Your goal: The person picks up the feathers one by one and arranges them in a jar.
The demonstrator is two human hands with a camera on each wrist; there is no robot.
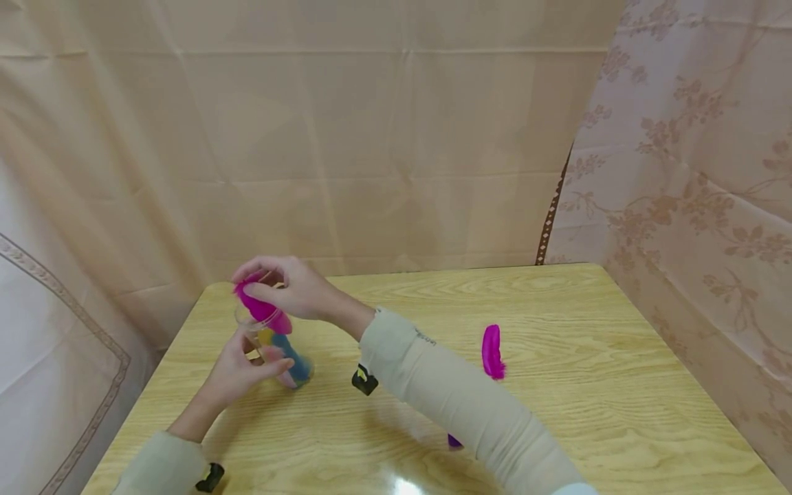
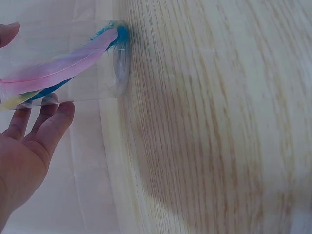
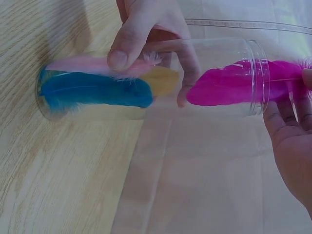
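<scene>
Head view, 8 o'clock: left hand (image 1: 238,371) gripped a clear jar (image 3: 168,106), fingers curled round it; right hand (image 1: 287,285) pinched a magenta feather (image 3: 224,88), partly inside the jar above blue and pink feathers (image 3: 97,90).

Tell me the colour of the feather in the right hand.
Bright magenta; the feather shows best in the right wrist view.

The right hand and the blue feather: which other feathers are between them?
In the right wrist view: the magenta feather, which the right hand holds partly inside the jar, then the end of the yellow feather.
</scene>
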